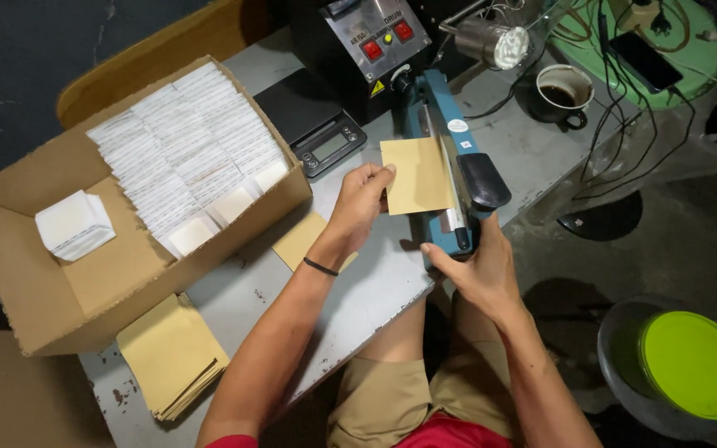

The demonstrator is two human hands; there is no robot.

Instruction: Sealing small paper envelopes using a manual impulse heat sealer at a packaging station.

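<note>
My left hand [360, 202] pinches a small yellow-tan paper pouch [415, 175] by its left edge, with the pouch's right edge lying in the jaw of a blue heat sealer [441, 124]. My right hand [476, 270] rests at the near end of the sealer, just below its black handle [483, 180], with the thumb against the blue base. A second tan pouch [302, 237] lies flat on the grey table [375, 286] under my left wrist.
A cardboard box [85, 274] of white packets stands at left, and a stack of tan pouches [172, 353] lies near the table's front edge. Behind are a black scale [325, 143], a control box with red buttons [371, 41] and a coffee cup [563, 93]. A green-lidded tub [690, 365] sits on the floor at right.
</note>
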